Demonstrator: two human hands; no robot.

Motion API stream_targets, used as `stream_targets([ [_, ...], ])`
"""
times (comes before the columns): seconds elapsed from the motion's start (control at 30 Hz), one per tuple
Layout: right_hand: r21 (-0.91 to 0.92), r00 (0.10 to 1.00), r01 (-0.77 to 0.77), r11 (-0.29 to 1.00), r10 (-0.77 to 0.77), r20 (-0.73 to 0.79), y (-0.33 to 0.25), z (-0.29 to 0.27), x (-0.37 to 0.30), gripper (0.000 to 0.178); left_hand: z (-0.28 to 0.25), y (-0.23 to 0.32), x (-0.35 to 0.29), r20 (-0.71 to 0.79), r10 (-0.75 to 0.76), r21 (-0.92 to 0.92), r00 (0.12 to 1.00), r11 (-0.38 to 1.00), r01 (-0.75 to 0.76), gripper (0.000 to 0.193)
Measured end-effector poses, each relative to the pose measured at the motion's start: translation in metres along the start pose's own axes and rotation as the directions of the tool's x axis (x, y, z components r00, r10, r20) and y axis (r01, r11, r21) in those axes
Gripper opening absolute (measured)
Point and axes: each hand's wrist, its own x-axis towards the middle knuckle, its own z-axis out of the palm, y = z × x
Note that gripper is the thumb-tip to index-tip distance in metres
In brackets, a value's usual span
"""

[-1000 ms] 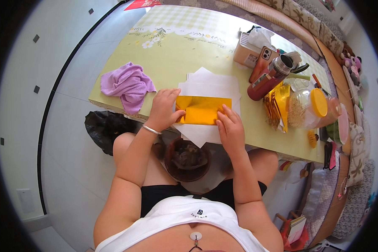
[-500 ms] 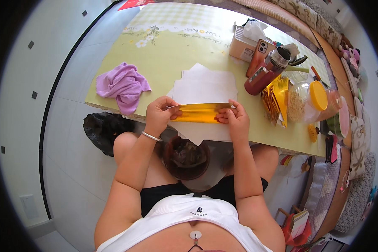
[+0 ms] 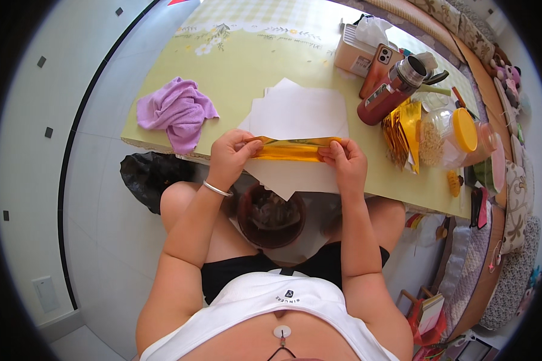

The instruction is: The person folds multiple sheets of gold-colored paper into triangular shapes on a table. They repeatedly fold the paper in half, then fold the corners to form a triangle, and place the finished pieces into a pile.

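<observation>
Yellow-green table [image 3: 235, 66]: I log gold sheet [image 3: 292, 148] folded into a strip, white paper [image 3: 298, 111] at 12 o'clock; left hand [image 3: 227, 157] and right hand [image 3: 346, 162] fingers clamped on its ends; further folds seemingly remain.

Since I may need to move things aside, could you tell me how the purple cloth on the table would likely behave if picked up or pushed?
The purple cloth lies crumpled in soft folds, so it would probably hang limp and feel light. One corner droops over the table edge, so a push might slide it off.

Left hand [image 3: 230, 155] and right hand [image 3: 345, 163] raised level, fingers pinched
</observation>
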Motion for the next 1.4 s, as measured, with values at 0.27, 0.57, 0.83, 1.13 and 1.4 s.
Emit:
stream_targets([
  [0.27, -0.333, 0.998, 0.015, 0.943, 0.005, 0.057, -0.006, -0.013, -0.001, 0.015, -0.001, -0.004, -0.009, 0.032, 0.059, 0.341, 0.998, 0.938, -0.066, 0.012],
  [0.57, -0.538, 0.996, -0.017, 0.843, 0.063, 0.066, -0.01, -0.022, 0.001, 0.022, 0.001, 0.03, -0.015, 0.336, 0.122, 0.59, 0.934, 0.746, -0.309, 0.031],
  [0.83, -0.276, 0.996, 0.032, 0.961, -0.052, -0.067, -0.008, -0.023, 0.002, 0.017, 0.021, 0.004, -0.003, 0.213, 0.501, 0.582, 0.839, 0.624, -0.521, 0.031],
  [1.13, -0.344, 0.998, 0.054, 0.938, -0.046, 0.032, -0.008, -0.043, -0.001, 0.017, 0.029, -0.002, -0.006, 0.152, 0.252, 0.369, 0.956, 0.882, -0.292, 0.02],
  [1.4, -0.374, 1.0, 0.007, 0.927, -0.014, -0.018, 0.001, -0.046, 0.003, 0.018, 0.015, -0.001, -0.006, 0.072, -0.051, -0.025, 0.996, 0.998, 0.053, 0.011],
])
